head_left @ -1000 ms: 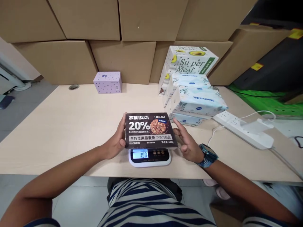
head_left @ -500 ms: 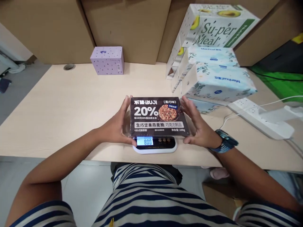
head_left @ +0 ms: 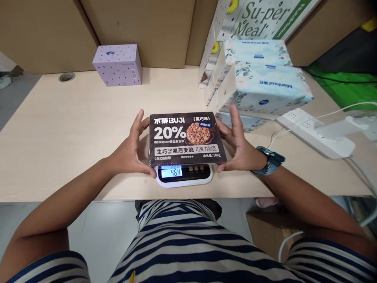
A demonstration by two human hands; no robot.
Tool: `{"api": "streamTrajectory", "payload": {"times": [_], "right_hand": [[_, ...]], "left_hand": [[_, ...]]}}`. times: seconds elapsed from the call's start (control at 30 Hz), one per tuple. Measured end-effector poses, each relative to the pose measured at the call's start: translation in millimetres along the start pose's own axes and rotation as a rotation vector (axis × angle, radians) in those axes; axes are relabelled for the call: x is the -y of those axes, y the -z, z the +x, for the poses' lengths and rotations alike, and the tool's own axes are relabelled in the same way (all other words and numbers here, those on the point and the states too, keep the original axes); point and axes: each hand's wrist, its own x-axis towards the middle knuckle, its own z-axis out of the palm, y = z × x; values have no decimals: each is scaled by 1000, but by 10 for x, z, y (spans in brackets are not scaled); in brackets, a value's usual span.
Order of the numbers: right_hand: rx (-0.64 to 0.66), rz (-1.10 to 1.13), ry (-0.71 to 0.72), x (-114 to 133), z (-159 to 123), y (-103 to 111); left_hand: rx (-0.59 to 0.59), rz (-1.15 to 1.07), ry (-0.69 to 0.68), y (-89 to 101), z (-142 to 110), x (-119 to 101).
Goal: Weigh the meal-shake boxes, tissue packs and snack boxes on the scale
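I am sitting at the near edge of the desk (head_left: pixel 59 149), my striped shirt (head_left: pixel 182 243) showing below it. Just in from that edge, the white kitchen scale (head_left: pixel 184 175) is sitting with its blue display lit. I am holding the dark snack box (head_left: pixel 186 138) over the scale's platform, and I cannot tell whether the box is resting on it or just clear of it. My left hand (head_left: pixel 129 147) is gripping the box's left side, thumb under the near corner, fingers curled along the edge. My right hand (head_left: pixel 240 143), with a watch (head_left: pixel 269 165) on its wrist, is clasping the right side the same way. Further back toward the right edge, tissue packs (head_left: pixel 265 84) are lying stacked, a white power strip (head_left: pixel 315 133) beside them. At the far edge, a purple box (head_left: pixel 118 65) is standing against the cardboard cartons (head_left: pixel 141 27).
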Motion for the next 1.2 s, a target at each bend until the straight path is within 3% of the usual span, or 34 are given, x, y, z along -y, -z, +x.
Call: {"api": "streamTrajectory", "payload": {"times": [0.23, 0.67, 1.2], "right_hand": [[-93, 46, 13, -36, -1, -155], [-53, -89, 20, -153, -129, 11], [-81, -164, 63, -186, -131, 50]], "left_hand": [[-30, -14, 7, 0, 8, -29], [-17, 52, -29, -7, -11, -12], [-15, 19, -59, 3, 15, 16]]}}
